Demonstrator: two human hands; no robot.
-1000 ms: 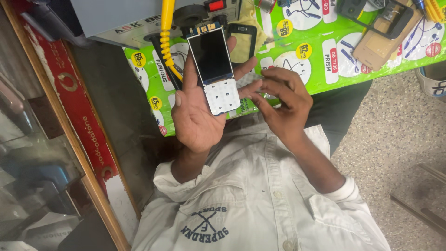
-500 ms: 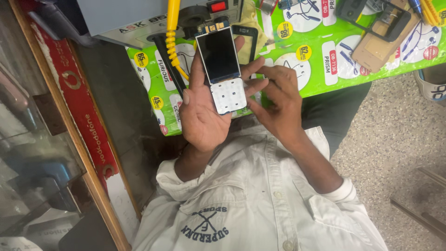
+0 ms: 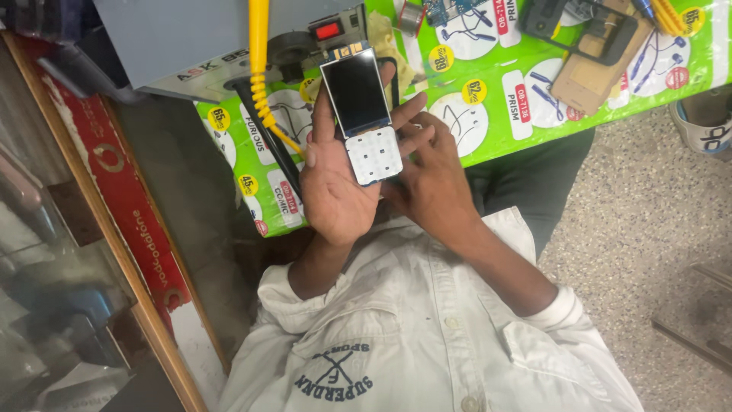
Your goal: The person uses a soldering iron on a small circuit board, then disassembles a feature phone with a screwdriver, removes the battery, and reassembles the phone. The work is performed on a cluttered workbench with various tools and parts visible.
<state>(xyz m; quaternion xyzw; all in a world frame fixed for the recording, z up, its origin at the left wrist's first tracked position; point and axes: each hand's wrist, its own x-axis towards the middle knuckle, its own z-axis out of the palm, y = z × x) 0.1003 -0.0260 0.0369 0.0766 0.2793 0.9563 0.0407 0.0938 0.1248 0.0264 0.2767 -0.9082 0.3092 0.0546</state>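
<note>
A wooden counter edge (image 3: 114, 252) is running down the left, leaving a narrow gap beside the person's left hand (image 3: 339, 191), whose fingers are spreading behind a stripped phone (image 3: 362, 114) and cradling it upright. The right hand (image 3: 427, 179) is pinching the phone's lower right edge, over the green mat (image 3: 496, 114); speckled floor (image 3: 648, 229) is lying open at right.
</note>
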